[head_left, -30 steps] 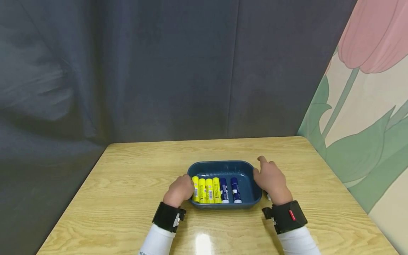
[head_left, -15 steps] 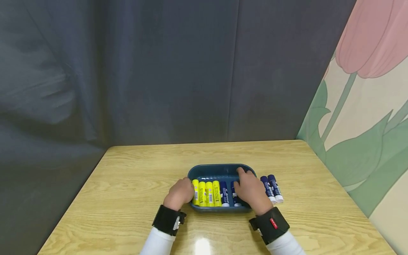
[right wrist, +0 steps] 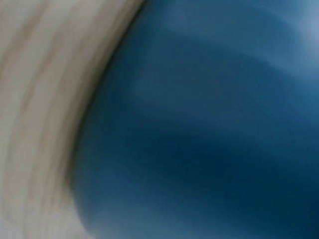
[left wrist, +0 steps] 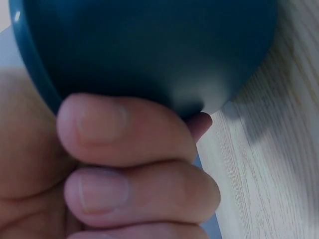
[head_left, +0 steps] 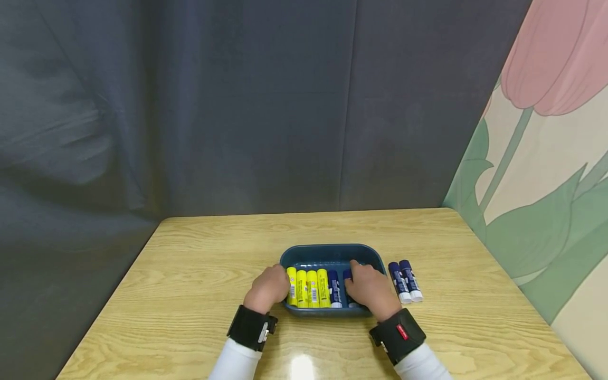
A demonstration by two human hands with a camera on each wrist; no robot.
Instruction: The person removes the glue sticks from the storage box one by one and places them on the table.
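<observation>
Left hand (head_left: 268, 285) grips tray (head_left: 328, 253) end; right hand (head_left: 372, 288) over navy stick (head_left: 348, 274), grip unclear; stick probably light, stiff, smooth, best pinched mid-barrel.

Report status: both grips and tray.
Left grip holds tray by its left end. Right grip inside tray at a blue tube, partly hiding it; hold unclear. Two blue tubes outside, to right.
</observation>
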